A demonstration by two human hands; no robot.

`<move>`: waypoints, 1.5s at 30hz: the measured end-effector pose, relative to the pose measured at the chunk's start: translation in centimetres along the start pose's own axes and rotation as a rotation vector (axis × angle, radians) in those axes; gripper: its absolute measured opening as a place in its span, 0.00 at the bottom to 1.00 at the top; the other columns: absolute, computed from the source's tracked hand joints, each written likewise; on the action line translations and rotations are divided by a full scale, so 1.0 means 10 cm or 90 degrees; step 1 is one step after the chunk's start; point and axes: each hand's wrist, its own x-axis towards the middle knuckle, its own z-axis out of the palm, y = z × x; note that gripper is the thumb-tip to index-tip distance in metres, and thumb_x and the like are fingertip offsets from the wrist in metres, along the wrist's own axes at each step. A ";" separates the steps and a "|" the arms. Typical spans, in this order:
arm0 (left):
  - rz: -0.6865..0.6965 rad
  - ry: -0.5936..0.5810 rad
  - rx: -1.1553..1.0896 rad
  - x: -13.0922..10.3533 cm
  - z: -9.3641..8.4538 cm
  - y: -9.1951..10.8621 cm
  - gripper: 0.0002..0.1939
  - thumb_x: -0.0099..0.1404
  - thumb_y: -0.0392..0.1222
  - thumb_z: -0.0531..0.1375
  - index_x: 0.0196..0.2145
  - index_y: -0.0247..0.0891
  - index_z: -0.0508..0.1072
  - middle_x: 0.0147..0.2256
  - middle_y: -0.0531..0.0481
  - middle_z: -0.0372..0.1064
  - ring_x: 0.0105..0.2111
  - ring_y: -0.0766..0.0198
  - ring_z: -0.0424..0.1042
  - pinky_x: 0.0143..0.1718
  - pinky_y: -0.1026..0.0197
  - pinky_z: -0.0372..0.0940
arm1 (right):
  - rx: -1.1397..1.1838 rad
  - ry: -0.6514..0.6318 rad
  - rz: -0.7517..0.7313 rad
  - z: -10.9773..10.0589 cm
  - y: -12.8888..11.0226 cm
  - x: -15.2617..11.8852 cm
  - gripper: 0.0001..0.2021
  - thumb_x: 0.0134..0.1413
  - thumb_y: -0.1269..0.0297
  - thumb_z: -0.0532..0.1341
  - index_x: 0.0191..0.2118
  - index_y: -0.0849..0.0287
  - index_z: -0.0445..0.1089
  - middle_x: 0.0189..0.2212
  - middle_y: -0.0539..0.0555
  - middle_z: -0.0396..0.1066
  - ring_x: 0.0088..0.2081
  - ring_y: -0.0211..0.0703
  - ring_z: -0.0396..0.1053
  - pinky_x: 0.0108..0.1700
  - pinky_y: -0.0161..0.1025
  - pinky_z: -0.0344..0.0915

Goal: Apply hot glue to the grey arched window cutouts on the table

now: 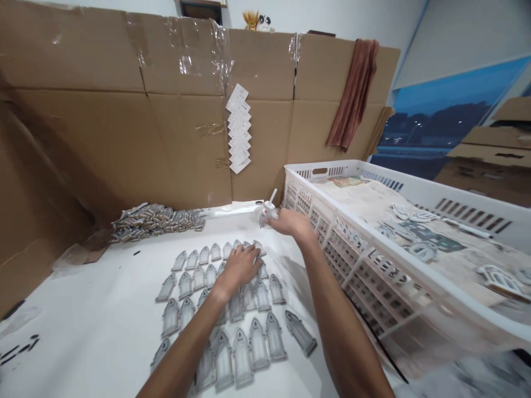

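Note:
Rows of small grey arch-shaped pieces [242,356] with pointed tops and paler centres lie on the white table. My left hand [240,268] rests on the upper rows, its fingers spread over a few pieces and hiding parts of them. At the back, beside the crate's corner, my right hand [292,223] has its fingertips closed on a small white bottle with a thin stick-like nozzle [267,210]. Clear, crumpled-looking material surrounds that bottle, so its exact shape is hard to make out. One arch piece [300,333] lies tilted, apart from the rows at the right.
A white plastic crate [298,190], lined with paper and holding several cut-out pieces, stands at the right. A heap of similar pieces [155,221] lies at the back left against the cardboard wall [182,143]. A brown cloth [352,94] hangs over that wall.

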 end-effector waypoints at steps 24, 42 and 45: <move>0.075 0.060 -0.022 0.07 0.08 -0.19 0.21 0.78 0.44 0.53 0.63 0.51 0.76 0.67 0.45 0.69 0.65 0.42 0.66 0.63 0.38 0.62 | -0.282 -0.211 -0.145 -0.50 -0.01 0.01 0.14 0.63 0.62 0.60 0.38 0.66 0.81 0.28 0.59 0.81 0.25 0.44 0.78 0.31 0.35 0.70; 0.102 0.153 0.052 0.08 0.06 -0.01 0.21 0.80 0.46 0.51 0.62 0.38 0.74 0.60 0.41 0.74 0.59 0.43 0.66 0.59 0.40 0.66 | -0.204 -0.198 -0.218 -0.50 -0.06 0.16 0.09 0.56 0.65 0.62 0.34 0.59 0.81 0.25 0.54 0.78 0.25 0.44 0.75 0.35 0.42 0.69; 0.097 0.146 0.084 0.10 0.06 0.01 0.21 0.80 0.46 0.51 0.62 0.37 0.74 0.61 0.40 0.73 0.60 0.41 0.66 0.58 0.39 0.67 | -0.187 -0.199 -0.226 -0.53 -0.08 0.14 0.09 0.57 0.65 0.63 0.37 0.60 0.81 0.25 0.54 0.79 0.26 0.43 0.75 0.37 0.41 0.69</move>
